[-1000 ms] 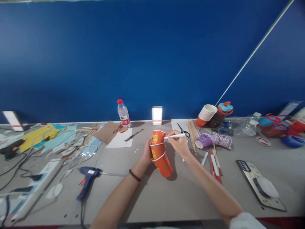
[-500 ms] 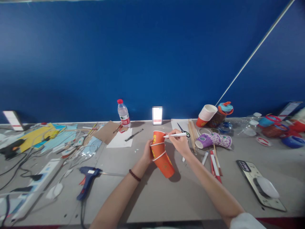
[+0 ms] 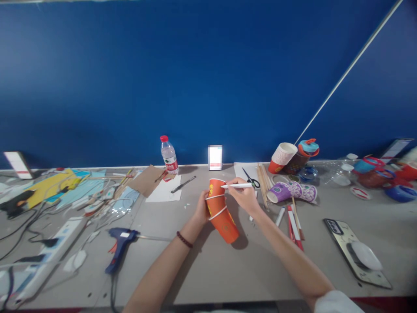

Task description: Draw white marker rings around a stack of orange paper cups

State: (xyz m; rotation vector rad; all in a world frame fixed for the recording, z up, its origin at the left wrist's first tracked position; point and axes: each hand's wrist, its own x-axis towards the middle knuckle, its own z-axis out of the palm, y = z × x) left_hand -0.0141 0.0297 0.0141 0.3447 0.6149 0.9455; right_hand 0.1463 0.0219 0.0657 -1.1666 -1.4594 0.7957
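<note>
Head view shows the left hand [image 3: 201, 208] wrapped around a stack of orange paper cups with white rims and yellow print [image 3: 220, 211], fingers clamped on its left side. The stack is tilted, mouth up and away from the person, bottom end low over the grey tabletop [image 3: 208, 269], just in front of them at the middle of the desk. Can't tell if the bottom cup actually touches the surface.

The right hand [image 3: 245, 195] pinches a slim white pen [image 3: 237, 185], fingers closed on the barrel, tip pointing left and sitting right at the rim of the top cup.

What I'd worry about: those cups are only nested, so pressing with the pen could twist or slide the top one and smear the line. Squeezing harder to stop that could dent the thin paper wall.

Pose-wise, both forearms come in from the bottom edge and meet at the stack. The left wrist wears a dark bead bracelet [image 3: 184, 239], and the right wrist is cocked so the pen lies nearly level.

A blue hot glue gun [image 3: 120, 244] lies off to the left, and black-handled scissors [image 3: 251, 178] lie just behind the right hand.
</note>
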